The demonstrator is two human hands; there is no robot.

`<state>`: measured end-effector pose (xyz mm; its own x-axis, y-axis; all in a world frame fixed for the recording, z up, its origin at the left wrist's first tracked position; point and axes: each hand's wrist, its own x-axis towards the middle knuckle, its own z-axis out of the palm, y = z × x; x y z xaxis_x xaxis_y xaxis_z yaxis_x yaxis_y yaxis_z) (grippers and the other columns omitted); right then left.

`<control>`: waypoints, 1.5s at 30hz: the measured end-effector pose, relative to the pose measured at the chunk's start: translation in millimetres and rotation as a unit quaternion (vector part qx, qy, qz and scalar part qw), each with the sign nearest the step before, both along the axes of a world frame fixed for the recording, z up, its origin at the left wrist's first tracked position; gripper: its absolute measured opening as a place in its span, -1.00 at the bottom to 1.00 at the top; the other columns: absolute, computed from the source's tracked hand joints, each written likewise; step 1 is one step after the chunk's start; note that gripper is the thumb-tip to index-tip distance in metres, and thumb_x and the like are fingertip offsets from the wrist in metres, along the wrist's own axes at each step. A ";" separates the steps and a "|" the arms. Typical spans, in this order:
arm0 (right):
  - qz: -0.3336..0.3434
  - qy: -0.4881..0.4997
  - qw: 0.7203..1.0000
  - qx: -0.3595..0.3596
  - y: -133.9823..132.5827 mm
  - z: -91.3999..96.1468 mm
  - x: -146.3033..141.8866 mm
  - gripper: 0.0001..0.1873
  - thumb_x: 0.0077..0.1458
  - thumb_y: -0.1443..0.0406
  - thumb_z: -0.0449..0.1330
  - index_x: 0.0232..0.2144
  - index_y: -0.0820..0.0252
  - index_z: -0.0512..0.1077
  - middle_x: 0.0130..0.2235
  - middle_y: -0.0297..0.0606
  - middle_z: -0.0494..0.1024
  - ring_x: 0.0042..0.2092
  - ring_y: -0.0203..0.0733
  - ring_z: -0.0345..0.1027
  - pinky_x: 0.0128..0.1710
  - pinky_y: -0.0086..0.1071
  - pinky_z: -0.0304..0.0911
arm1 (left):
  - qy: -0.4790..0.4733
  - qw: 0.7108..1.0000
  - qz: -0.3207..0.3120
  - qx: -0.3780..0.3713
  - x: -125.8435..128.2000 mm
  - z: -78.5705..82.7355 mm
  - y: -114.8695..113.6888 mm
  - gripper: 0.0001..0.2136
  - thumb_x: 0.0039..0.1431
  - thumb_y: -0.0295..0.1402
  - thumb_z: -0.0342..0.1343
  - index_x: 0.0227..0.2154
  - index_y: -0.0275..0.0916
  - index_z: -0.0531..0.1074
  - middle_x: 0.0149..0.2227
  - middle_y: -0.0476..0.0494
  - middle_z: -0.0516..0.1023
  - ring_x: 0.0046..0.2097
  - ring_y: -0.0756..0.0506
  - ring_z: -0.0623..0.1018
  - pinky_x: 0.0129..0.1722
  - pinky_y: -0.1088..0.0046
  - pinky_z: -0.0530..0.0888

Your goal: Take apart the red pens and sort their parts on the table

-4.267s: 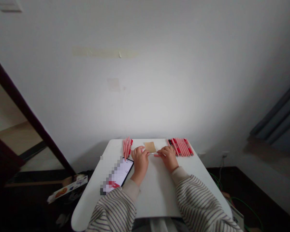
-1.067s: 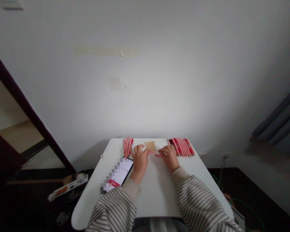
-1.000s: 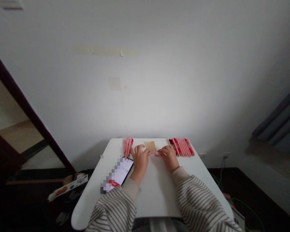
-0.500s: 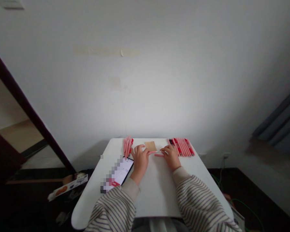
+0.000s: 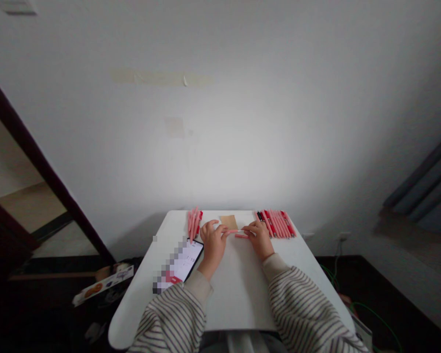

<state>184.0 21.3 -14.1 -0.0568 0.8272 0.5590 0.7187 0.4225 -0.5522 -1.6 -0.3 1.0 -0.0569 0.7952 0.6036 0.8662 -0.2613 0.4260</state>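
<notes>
From the head camera, we see the pink tube (image 5: 232, 231) between the hands, over the white table (image 5: 238, 294), by the near edge of the brown paper (image 5: 228, 221). The left hand (image 5: 213, 242) is the nearer one, its fingertips pinched on the tube, which sticks out rightward from that grip. Its long axis runs left to right, the free end pointing at the right hand (image 5: 259, 240). We cannot tell whether that hand clamps the thin pale tip (image 5: 240, 230). A short pink piece (image 5: 240, 236) lies roughly parallel below.
</notes>
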 end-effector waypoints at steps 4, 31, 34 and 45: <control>-0.002 -0.007 1.000 0.004 -1.1 -0.2 0.1 -0.82 0.12 0.32 0.17 -0.33 0.03 0.59 -0.32 -0.23 0.47 -0.18 -0.14 0.26 -0.14 -0.24 0.17 | -0.003 1.000 0.001 -0.004 -0.8 -1.6 1.6 -0.82 0.09 -0.16 0.13 -0.37 -0.09 0.56 -0.04 -0.16 0.40 0.04 -0.21 0.29 0.04 0.14 0.25; -0.055 -0.071 0.996 0.029 -2.4 -1.9 4.9 -0.85 0.01 0.16 0.28 -0.35 0.05 0.55 -0.26 -0.20 0.50 -0.07 -0.01 0.22 -0.06 -0.15 0.11 | -0.029 0.999 0.036 -0.003 -4.1 3.0 1.9 -0.82 0.13 -0.24 0.08 -0.36 -0.14 0.56 -0.10 -0.21 0.43 -0.01 -0.19 0.34 0.02 0.13 0.26; -0.054 -0.087 0.994 0.026 -7.2 1.8 2.0 -0.83 -0.01 0.10 0.30 -0.39 -0.01 0.58 -0.27 -0.21 0.52 -0.06 -0.02 0.20 -0.05 -0.13 0.07 | -0.029 0.999 0.036 0.001 -4.3 2.0 2.4 -0.82 0.13 -0.24 0.08 -0.35 -0.14 0.56 -0.11 -0.20 0.42 -0.01 -0.19 0.33 0.02 0.15 0.27; -0.047 -0.080 0.995 0.036 -3.3 -2.2 1.1 -0.82 0.00 0.07 0.29 -0.45 -0.03 0.58 -0.31 -0.24 0.54 -0.11 -0.04 0.22 -0.05 -0.15 0.05 | -0.034 0.999 0.030 -0.002 -5.5 0.0 4.4 -0.82 0.12 -0.24 0.09 -0.32 -0.13 0.56 -0.11 -0.20 0.42 -0.01 -0.19 0.34 0.02 0.14 0.27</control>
